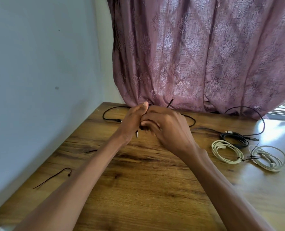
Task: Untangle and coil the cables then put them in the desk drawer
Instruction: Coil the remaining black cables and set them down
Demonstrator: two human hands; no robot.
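Note:
Both hands meet over the back of the wooden desk (138,180). My left hand (133,119) and my right hand (165,124) each grip a black cable (107,118); its loops trail on the desk to either side, and a silver plug hangs below my left hand. To the right lie a coiled black cable (235,139) and two coiled white cables (226,151) (268,158). No drawer is in view.
A thin dark tie (55,176) lies near the desk's left edge. A blue wall runs along the left. A mauve patterned curtain (205,55) hangs behind the desk, touching its back edge. Another black cable loop (255,117) curves at the back right.

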